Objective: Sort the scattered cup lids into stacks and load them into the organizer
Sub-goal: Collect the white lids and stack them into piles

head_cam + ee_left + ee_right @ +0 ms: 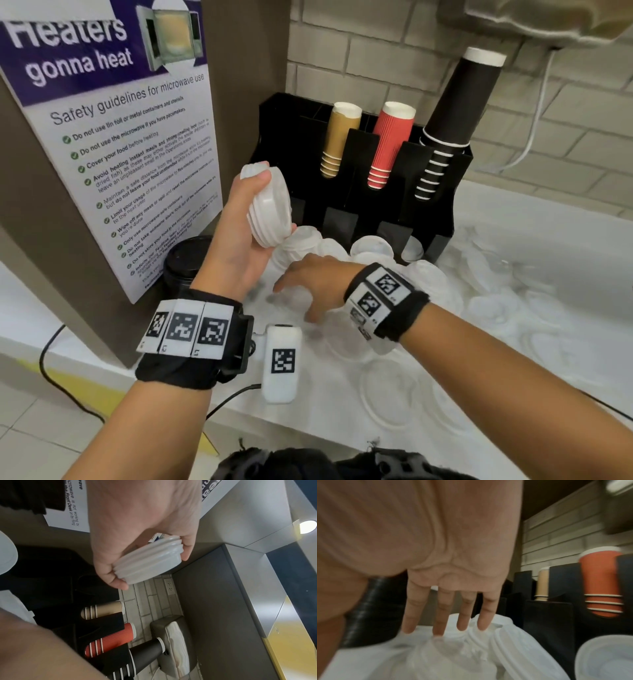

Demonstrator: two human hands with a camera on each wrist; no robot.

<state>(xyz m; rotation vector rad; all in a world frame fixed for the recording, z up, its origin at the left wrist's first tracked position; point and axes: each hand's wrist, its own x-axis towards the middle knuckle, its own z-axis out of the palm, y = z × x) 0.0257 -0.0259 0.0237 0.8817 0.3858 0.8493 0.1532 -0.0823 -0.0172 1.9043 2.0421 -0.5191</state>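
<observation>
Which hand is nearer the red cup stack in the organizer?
Left. The left hand is raised, holding a lid stack beside the organizer, nearer the red cup stack. The right hand is lower, fingers open over loose lids on the counter.

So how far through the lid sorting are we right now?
Early to midway. Done: a short stack of white lids is gathered, and a few white stacks stand by the black organizer. In hand: the left hand grips that stack, held up; the right hand reaches open-fingered into the loose lids. Left: many lids still scattered, and loading.
</observation>
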